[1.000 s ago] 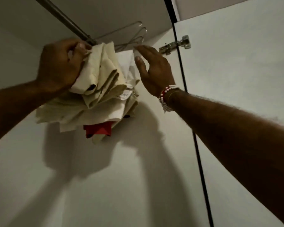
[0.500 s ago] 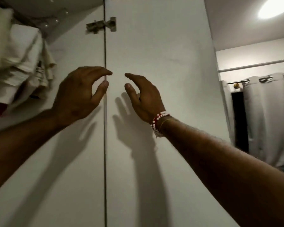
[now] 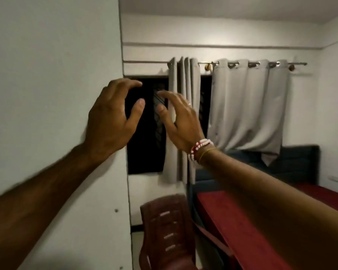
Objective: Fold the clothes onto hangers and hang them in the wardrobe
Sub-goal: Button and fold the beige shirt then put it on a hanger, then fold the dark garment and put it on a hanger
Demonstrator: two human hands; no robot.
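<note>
Clothes are nowhere in this view; only the wardrobe panel (image 3: 53, 94) shows, white, at left. Our left hand (image 3: 109, 117) and right hand (image 3: 180, 121) are raised beside it, fingers loosely curved, grasping nothing. Risk, as we judge it: turning for the next garment with arms outstretched, we may knock the chair (image 3: 164, 230) near the bed (image 3: 324, 191).

A single head-worn camera looks forward and about level into the room. The wardrobe panel (image 3: 53, 75) fills 9 o'clock close by; the curtain (image 3: 248, 106) hangs farther off at 1 o'clock.
</note>
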